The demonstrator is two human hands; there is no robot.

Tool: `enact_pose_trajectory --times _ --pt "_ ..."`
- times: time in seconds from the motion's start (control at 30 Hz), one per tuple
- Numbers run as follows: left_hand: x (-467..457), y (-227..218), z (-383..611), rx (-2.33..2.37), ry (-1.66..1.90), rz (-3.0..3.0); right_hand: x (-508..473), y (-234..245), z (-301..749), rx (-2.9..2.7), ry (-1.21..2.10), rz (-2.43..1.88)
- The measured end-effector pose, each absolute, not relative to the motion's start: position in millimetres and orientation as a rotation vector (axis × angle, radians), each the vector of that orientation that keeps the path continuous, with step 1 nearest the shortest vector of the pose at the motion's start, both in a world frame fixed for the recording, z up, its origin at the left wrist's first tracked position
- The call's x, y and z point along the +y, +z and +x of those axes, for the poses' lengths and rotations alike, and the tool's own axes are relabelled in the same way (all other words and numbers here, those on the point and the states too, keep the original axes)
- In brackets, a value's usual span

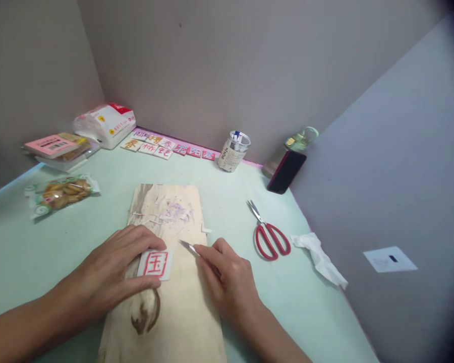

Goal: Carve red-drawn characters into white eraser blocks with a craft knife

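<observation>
My left hand [132, 264] grips a white square tile [156, 265] by its upper and lower edges, thumb below and fingers above. A red character inside a red frame shows on the tile's face. The tile is over a pale wooden board [181, 322]. In my right hand [227, 275] is a craft knife [189, 247], held like a pen, its blade pointing up and left, apart from the tile. Purple and white shavings [176, 213] lie on the far part of the board.
Red-handled scissors [267, 234] and a crumpled tissue [321, 259] lie to the right. At the back are painted tiles [149, 147], a jar [233, 154], a phone [286, 172] against a bottle [300, 138], and a tissue pack [108, 126]. Bagged snacks [62, 194] and stacked packets [58, 148] sit left.
</observation>
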State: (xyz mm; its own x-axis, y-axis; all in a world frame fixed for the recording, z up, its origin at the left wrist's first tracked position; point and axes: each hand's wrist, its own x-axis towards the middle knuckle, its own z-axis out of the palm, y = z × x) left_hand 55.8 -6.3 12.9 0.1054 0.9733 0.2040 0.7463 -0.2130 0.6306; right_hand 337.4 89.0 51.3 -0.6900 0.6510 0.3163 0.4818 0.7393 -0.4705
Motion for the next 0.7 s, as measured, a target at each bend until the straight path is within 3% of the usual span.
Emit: enact_pose_trajectory --times 0.33,0.7 --pt "-7 12 53 1.678 0.745 1.992 83 61 350 -2.621 0.655 -0.682" --pt "-6 12 54 1.661 0.831 2.006 75 62 344 -2.639 0.439 -0.659"
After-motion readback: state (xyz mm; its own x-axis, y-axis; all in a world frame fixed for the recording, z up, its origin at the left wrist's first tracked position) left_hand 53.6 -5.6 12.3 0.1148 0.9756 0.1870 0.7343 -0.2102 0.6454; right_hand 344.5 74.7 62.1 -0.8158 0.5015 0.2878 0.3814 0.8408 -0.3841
